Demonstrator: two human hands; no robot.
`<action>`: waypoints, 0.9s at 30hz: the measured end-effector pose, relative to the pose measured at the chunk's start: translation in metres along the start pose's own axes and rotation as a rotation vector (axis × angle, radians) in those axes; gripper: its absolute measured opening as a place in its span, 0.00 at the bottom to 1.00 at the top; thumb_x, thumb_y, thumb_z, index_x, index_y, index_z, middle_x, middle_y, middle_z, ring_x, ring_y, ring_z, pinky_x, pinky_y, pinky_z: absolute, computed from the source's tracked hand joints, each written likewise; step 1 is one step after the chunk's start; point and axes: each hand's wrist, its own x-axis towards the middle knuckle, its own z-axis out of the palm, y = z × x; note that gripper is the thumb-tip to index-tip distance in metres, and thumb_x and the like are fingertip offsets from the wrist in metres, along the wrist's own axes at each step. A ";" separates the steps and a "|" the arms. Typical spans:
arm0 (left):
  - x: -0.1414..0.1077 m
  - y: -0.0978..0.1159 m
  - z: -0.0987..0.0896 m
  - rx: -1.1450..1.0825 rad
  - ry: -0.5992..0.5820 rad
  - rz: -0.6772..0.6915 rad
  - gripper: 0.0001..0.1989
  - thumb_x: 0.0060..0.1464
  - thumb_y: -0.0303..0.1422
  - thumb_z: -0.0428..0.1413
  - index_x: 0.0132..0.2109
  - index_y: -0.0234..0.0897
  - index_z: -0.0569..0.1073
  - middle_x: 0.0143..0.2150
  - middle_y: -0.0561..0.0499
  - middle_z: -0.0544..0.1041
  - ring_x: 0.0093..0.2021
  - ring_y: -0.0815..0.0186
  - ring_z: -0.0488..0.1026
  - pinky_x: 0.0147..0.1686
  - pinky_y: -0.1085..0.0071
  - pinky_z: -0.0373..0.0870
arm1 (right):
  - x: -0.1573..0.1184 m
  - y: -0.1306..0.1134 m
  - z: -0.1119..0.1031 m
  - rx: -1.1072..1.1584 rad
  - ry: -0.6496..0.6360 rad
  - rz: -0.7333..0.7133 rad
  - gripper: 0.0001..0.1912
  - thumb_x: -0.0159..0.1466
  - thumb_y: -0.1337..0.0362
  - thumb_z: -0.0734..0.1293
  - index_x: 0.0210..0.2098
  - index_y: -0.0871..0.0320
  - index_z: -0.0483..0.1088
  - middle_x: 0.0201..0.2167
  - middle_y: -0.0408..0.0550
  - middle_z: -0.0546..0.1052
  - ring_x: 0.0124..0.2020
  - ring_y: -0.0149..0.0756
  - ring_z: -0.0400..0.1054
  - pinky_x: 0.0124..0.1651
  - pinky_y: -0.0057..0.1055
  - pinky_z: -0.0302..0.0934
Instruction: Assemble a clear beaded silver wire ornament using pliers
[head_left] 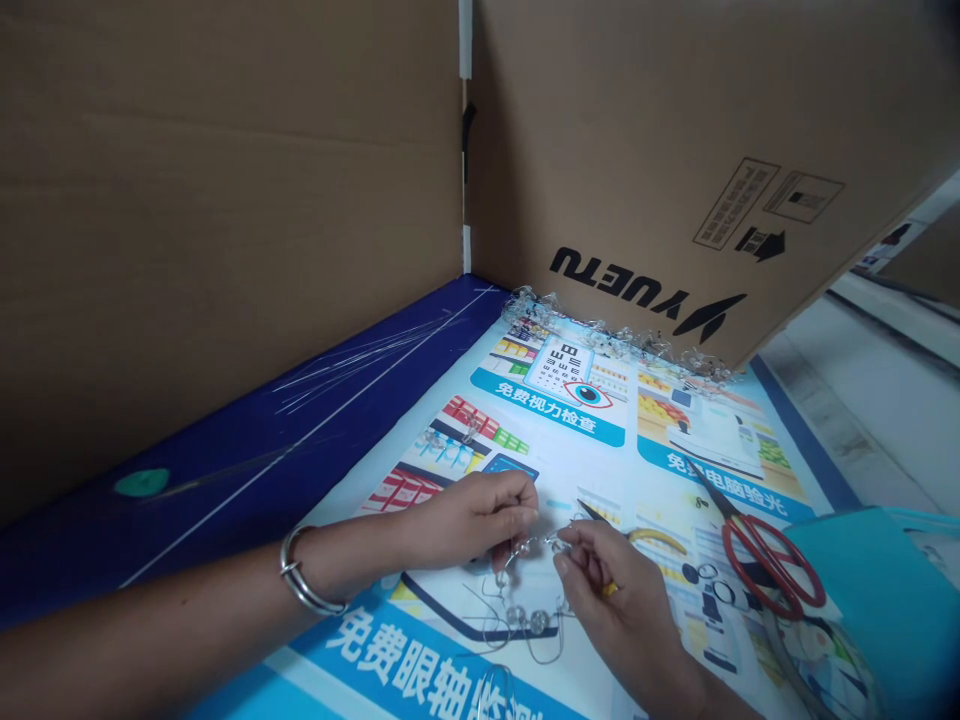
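Observation:
My left hand [472, 525] and my right hand [607, 590] meet above a printed sheet [570, 440], their fingertips pinching a thin silver wire strung with transparent beads [525, 590]. Loops of this wire hang below my hands and lie on the sheet. Two silver bangles [304, 570] circle my left wrist. A dark pointed tip [589, 510] shows beyond my right fingers, with a bit of yellow [609, 588] among them. Whatever tool this is stays mostly hidden. Red-handled scissors [765, 565] lie to the right of my right hand, not touching it.
A strand of transparent beads [615, 340] lies along the sheet's far edge, under a tilted cardboard box panel [675, 150]. Another cardboard panel [225, 200] stands at left, behind a dark blue surface [225, 470] with long thin wires. Teal paper [877, 610] lies at right.

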 end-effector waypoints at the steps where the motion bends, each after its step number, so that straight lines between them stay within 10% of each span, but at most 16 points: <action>1: 0.000 0.000 0.000 0.002 -0.001 -0.001 0.10 0.59 0.38 0.46 0.35 0.35 0.62 0.23 0.54 0.70 0.21 0.74 0.67 0.19 0.81 0.59 | 0.000 0.000 0.000 0.002 -0.001 -0.001 0.07 0.59 0.64 0.61 0.37 0.56 0.66 0.19 0.38 0.63 0.20 0.28 0.59 0.24 0.23 0.55; 27: -0.001 0.004 -0.002 -0.142 -0.054 0.009 0.15 0.58 0.40 0.48 0.47 0.34 0.63 0.29 0.50 0.73 0.26 0.70 0.71 0.22 0.78 0.61 | 0.000 0.002 0.001 0.040 0.037 0.039 0.08 0.60 0.62 0.61 0.38 0.56 0.67 0.23 0.40 0.69 0.21 0.28 0.62 0.24 0.23 0.57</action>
